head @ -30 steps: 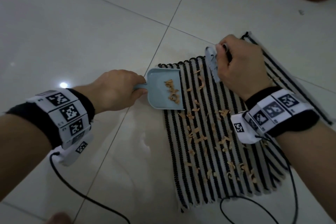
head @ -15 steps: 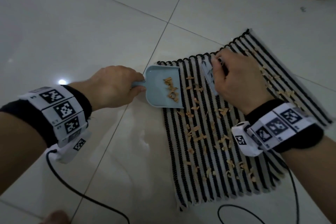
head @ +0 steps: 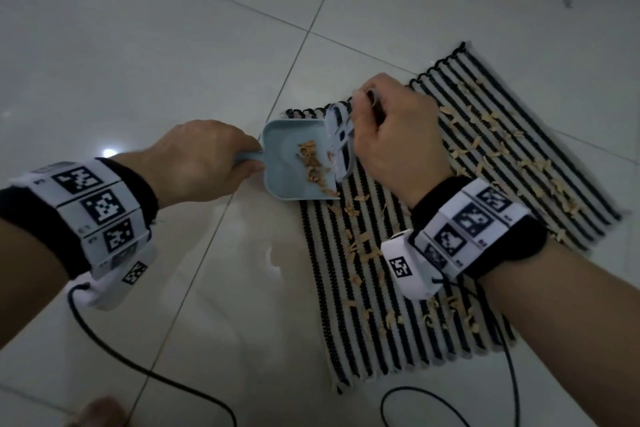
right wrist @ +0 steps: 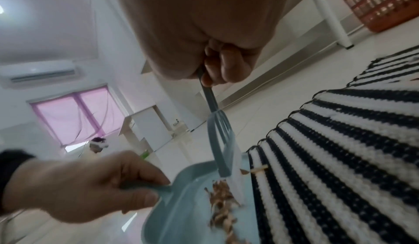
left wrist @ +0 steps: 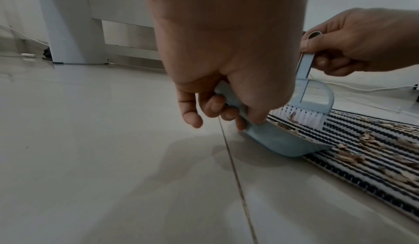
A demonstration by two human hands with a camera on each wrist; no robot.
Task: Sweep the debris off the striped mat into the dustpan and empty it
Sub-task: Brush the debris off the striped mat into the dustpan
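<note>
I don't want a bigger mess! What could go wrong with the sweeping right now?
The dustpan lip sits only on the mat's edge, so bits of debris might slip under it onto the floor. Also, the brush in the right hand could flick the light bits past the pan.

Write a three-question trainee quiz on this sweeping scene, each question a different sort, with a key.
1. True or false: the dustpan already holds some debris.
2. Multiple choice: what does the right hand grip? A) the dustpan's handle B) the brush C) the striped mat
3. Fill in: the left hand holds the dustpan by its ____.

Key:
1. True; shavings lie heaped near its open lip.
2. B; its fingers curl round the brush handle, and the bristles are at the dustpan's lip.
3. Handle.
</note>
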